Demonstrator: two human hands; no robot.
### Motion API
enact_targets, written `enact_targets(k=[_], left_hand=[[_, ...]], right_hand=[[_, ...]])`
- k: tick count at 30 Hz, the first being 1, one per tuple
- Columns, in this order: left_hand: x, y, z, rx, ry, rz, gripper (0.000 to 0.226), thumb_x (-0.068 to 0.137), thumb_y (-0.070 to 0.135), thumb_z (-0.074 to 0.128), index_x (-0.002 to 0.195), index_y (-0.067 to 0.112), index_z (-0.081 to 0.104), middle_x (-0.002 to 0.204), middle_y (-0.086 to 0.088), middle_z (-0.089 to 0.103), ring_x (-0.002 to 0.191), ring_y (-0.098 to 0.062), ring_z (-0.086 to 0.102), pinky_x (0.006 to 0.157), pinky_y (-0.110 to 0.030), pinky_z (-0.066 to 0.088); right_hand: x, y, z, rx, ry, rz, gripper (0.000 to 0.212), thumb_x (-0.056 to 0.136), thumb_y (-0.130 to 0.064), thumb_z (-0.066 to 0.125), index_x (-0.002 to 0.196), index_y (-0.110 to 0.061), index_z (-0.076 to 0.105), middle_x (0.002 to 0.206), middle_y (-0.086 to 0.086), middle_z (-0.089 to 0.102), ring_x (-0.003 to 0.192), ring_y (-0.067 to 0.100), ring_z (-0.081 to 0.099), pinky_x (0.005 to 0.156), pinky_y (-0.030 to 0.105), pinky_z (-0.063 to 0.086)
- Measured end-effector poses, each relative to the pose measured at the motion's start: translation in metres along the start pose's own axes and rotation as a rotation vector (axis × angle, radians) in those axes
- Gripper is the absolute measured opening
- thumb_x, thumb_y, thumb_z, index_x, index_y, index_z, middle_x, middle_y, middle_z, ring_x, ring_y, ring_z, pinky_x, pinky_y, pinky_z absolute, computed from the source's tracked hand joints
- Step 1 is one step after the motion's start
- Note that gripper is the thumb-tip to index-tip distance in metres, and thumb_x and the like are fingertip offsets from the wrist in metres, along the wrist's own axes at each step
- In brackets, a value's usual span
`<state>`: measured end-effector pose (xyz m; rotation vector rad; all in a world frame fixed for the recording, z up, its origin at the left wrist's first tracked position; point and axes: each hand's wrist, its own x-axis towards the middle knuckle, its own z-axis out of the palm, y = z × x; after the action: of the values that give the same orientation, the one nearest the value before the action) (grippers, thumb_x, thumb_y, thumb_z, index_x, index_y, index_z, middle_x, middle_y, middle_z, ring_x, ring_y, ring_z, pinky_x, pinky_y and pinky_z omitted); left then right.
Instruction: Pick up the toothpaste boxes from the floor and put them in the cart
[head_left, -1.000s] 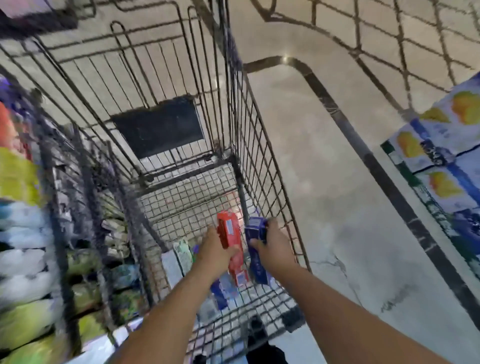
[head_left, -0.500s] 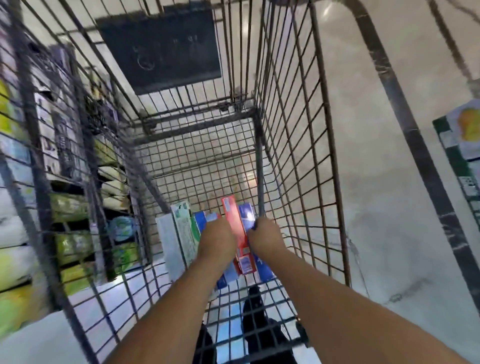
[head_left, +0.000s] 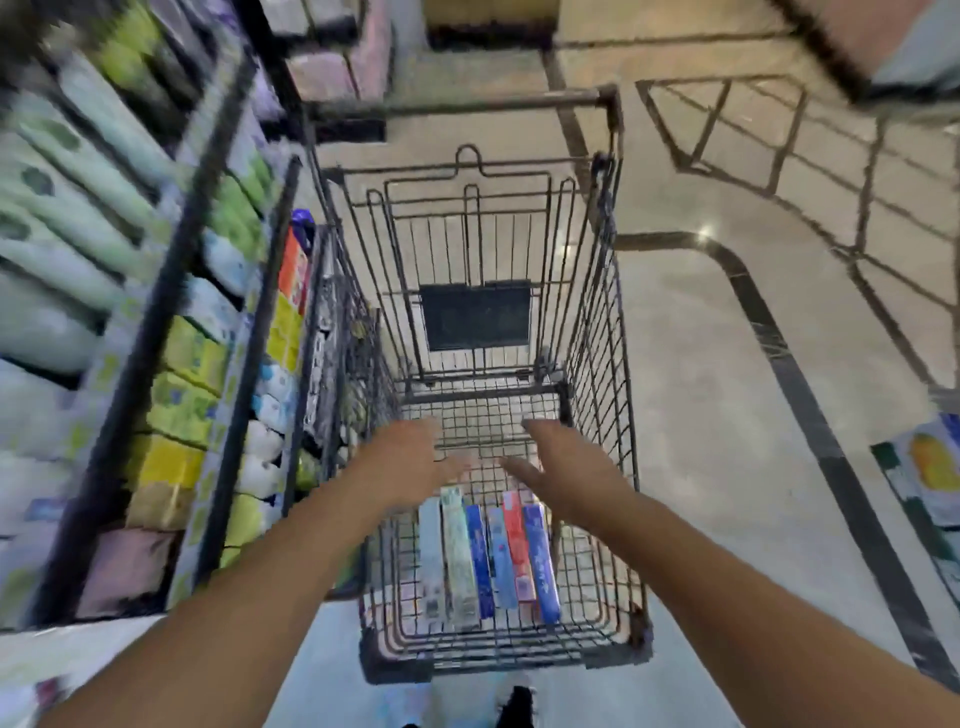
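Both hands, the left hand (head_left: 415, 460) and the right hand (head_left: 563, 467), are now empty with fingers spread, above the cart (head_left: 602, 364). The red and blue boxes they held half a second ago now lie with the other toothpaste boxes (head_left: 488, 561) on the cart floor, so this delivery looks finished.

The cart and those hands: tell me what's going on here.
A person stands at the end of a wire shopping cart in a store aisle, beside stocked shelves. Several toothpaste boxes lie side by side on the cart floor, among them a red box and a blue box. The left hand and the right hand hover open and empty above the boxes, touching none. No boxes show on the visible floor.
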<state>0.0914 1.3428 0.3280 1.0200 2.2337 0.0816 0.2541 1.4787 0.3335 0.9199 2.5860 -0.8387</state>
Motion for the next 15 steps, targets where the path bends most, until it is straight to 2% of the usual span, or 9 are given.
enact_targets(k=[3, 5, 8, 11, 15], left_hand=[[-0.058, -0.006, -0.035, 0.015, 0.079, 0.017, 0.089, 0.085, 0.077, 0.037, 0.153, 0.021, 0.025, 0.158, -0.005, 0.028, 0.142, -0.024, 0.03, 0.113, -0.041, 0.027], [-0.094, -0.014, -0.046, 0.017, 0.094, 0.018, 0.088, 0.086, 0.076, 0.037, 0.154, 0.021, 0.021, 0.16, -0.005, 0.023, 0.144, -0.024, 0.027, 0.114, -0.041, 0.026], [-0.152, -0.035, -0.049, 0.069, 0.122, 0.031, 0.085, 0.089, 0.073, 0.038, 0.146, 0.009, 0.035, 0.155, -0.008, 0.032, 0.137, -0.028, 0.036, 0.11, -0.043, 0.032], [-0.217, -0.069, -0.04, 0.11, 0.154, 0.025, 0.082, 0.088, 0.072, 0.042, 0.146, 0.015, 0.034, 0.141, -0.012, 0.046, 0.125, -0.03, 0.045, 0.102, -0.045, 0.041], [-0.313, -0.138, -0.02, 0.058, 0.271, -0.07, 0.082, 0.089, 0.07, 0.043, 0.149, 0.016, 0.03, 0.145, -0.011, 0.043, 0.131, -0.031, 0.042, 0.105, -0.045, 0.038]], right_hand=[[-0.031, -0.039, -0.032, -0.136, 0.049, -0.162, 0.079, 0.089, -0.069, 0.041, 0.15, -0.02, 0.029, 0.152, 0.006, 0.039, 0.137, 0.024, 0.039, 0.111, 0.039, 0.033], [-0.049, -0.063, -0.042, -0.23, 0.062, -0.256, 0.082, 0.089, -0.071, 0.035, 0.152, -0.021, 0.024, 0.157, 0.005, 0.032, 0.141, 0.024, 0.033, 0.114, 0.038, 0.029], [-0.078, -0.099, -0.041, -0.309, 0.073, -0.37, 0.08, 0.091, -0.07, 0.035, 0.154, -0.023, 0.019, 0.161, 0.002, 0.023, 0.144, 0.022, 0.027, 0.116, 0.036, 0.024], [-0.106, -0.141, -0.024, -0.378, 0.027, -0.455, 0.08, 0.092, -0.07, 0.034, 0.155, -0.024, 0.017, 0.162, 0.001, 0.019, 0.146, 0.021, 0.023, 0.117, 0.034, 0.021], [-0.147, -0.223, 0.015, -0.472, -0.043, -0.593, 0.082, 0.091, -0.069, 0.036, 0.155, -0.02, 0.019, 0.162, 0.001, 0.019, 0.145, 0.019, 0.024, 0.116, 0.031, 0.021]])
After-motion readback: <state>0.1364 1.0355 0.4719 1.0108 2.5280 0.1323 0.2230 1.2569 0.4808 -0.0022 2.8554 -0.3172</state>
